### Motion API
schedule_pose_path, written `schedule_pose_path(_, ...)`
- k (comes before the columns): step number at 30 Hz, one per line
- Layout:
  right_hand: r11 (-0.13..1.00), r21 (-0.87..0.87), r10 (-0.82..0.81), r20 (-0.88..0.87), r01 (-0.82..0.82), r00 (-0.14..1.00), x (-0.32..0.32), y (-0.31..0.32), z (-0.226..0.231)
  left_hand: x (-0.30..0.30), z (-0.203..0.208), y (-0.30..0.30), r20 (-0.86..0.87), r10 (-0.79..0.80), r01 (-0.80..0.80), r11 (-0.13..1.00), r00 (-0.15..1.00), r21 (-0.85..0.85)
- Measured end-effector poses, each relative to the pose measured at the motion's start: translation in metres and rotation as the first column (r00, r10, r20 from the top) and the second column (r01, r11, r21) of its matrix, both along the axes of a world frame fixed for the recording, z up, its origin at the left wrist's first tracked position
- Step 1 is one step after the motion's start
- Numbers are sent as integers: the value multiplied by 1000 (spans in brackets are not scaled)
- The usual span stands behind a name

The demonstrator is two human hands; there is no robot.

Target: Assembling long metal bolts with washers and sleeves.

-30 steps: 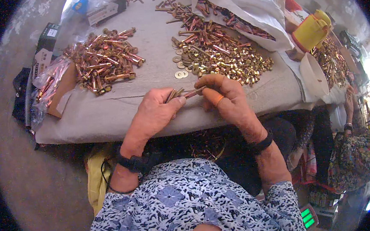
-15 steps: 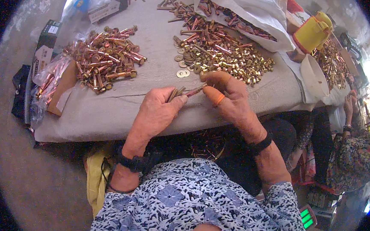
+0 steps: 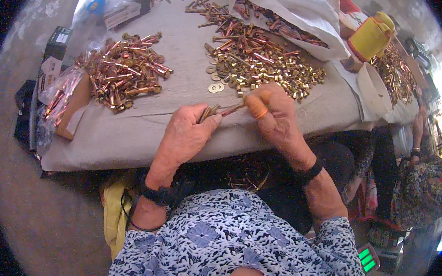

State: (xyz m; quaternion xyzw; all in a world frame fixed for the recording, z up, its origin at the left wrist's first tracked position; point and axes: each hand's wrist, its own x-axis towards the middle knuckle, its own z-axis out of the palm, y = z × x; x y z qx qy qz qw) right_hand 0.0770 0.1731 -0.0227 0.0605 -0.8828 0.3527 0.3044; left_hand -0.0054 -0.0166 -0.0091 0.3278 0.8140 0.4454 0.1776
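My left hand (image 3: 190, 132) is closed around a small bunch of brass-coloured bolts (image 3: 210, 111) at the front edge of the table. My right hand (image 3: 273, 116) pinches one bolt (image 3: 233, 108) by its end, its tip touching the bunch in the left hand. An orange band wraps a finger of the right hand. Both hands hover just above the grey cloth (image 3: 143, 128), in front of a few loose washers (image 3: 215, 87).
A pile of assembled copper-coloured bolts (image 3: 124, 73) lies at the left. A larger heap of bolts, nuts and washers (image 3: 262, 63) lies at the centre right beside a white plastic bag (image 3: 299, 9). A yellow container (image 3: 370, 38), a white bowl (image 3: 374, 89) and boxes (image 3: 54, 57) stand around. Another person (image 3: 424, 185) sits at the right.
My hands stay together at the table edge; the right hand has turned slightly while bringing its bolt against the bunch in the left hand.
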Motion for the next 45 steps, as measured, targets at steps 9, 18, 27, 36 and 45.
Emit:
schedule_pose_path(9, 997, 62, 71, -298, -55, 952, -11, -4, 4, 6, 9, 4, -3, 30, -30, 999, 1000, 23)
schedule_pose_path(18, 999, 19, 53, -149, -51, 987, 0, -14, 17, 1, -6, 2, 3, 31, -31, 993, 1000, 110)
schedule_pose_path(27, 999, 27, 23, -226, -17, 974, -4, -14, 11, 3, 0, 0, 11, 16, -17, 990, 1000, 138)
schedule_pose_path(36, 998, -50, -36, 28, 37, 999, 10, -7, 10, 1, -6, 3, 51, 25, -32, 992, 998, 124)
schedule_pose_path(45, 980, -86, -186, -98, 177, 978, 3, -7, 2, 2, 14, -3, 168, 124, -126, 992, 978, 7)
